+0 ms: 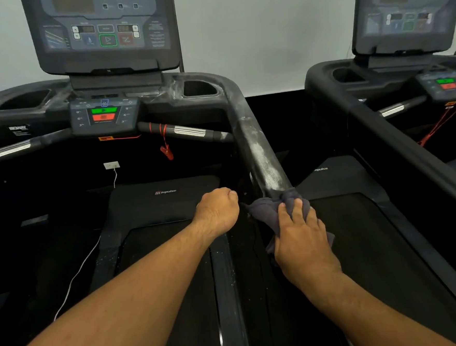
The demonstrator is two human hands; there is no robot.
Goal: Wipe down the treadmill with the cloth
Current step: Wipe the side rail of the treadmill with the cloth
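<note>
right hand (303, 237) grips cloth (264, 210) on dusty treadmill handrail (257, 149) | left hand (216, 211) curled beside

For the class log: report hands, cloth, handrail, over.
Right hand grips grey cloth on dusty handrail. Left hand fisted beside cloth. Nothing in the way.

Left hand (216, 214) and right hand (303, 239) are showing bare; forearms (138, 295) are running bare to frame edge.

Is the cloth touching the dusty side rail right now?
Touching. The head view shows the cloth wrapped over the side rail at its lower end, gripped there by the right hand.
</note>
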